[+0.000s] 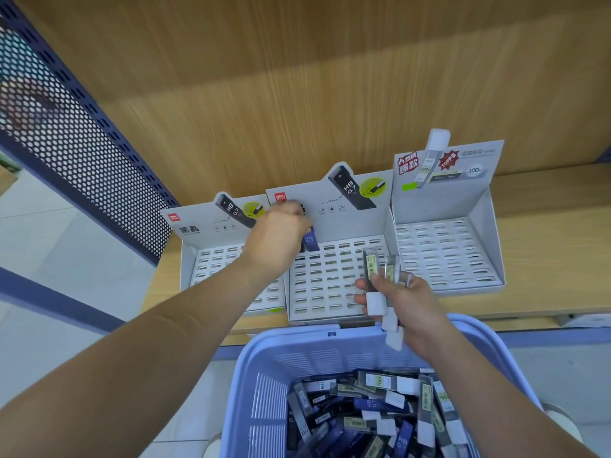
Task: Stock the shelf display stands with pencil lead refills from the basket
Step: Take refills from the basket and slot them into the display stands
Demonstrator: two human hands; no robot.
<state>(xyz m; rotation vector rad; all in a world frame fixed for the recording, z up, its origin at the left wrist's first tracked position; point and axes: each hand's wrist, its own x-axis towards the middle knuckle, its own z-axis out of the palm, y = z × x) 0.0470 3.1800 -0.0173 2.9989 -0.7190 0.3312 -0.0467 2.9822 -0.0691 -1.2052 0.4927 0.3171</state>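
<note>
Left hand (281, 233), frame centre: closes its grip on a blue refill case (311, 241) at the back of the middle display stand (330, 285); fingertips hidden, case top covered. Right hand (408, 304), right of centre: grip holds a bundle of clear refills (377, 276), count unclear. Basket (264, 358), lower frame: holds loose refills (363, 408), cut off by the bottom edge. Left stand (201, 256): partly masked by the forearm.
</note>
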